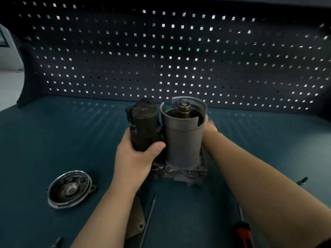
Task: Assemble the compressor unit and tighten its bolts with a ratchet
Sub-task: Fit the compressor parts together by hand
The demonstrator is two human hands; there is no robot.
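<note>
Shows a compressor unit (pixel 175 158) standing upright on a blue bench (pixel 53 140), dead centre of the view. Pairs a grey metal sleeve (pixel 182 136) on the unit's 3 o'clock side with a black cylinder (pixel 145 126) on its 9 o'clock side, both rising from a cast base (pixel 179 173). Reveals a brass shaft (pixel 183 108) poking up inside the sleeve's open, notched top.

Shows the left hand (pixel 136 158) clamped on the black cylinder, thumb across its front, fingers wrapped behind. Places the right hand (pixel 209 125) against the sleeve's far side at 2 o'clock. Cannot tell whether those fingers curl round it, being blurred and mostly hidden.

Looks heavy, rigid and top-heavy, probably metal throughout. Looks thin and sharp-edged at the sleeve rim, smooth and likely slippery on its wall. Seems best held low, by the base or round the two bodies, never by the rim or the shaft.

Further out, shows a round end cap (pixel 69 188) lying at 8 o'clock, well apart from the unit. Sets a long thin rod (pixel 148 217) and a flat bracket (pixel 137 221) at 6 o'clock between the forearms, a red-handled tool (pixel 241 233) at 5 o'clock and a small bolt (pixel 302 181) at 4 o'clock. Backs the bench with a dark pegboard (pixel 179 59) at 12 o'clock. Shows no ratchet plainly.
</note>
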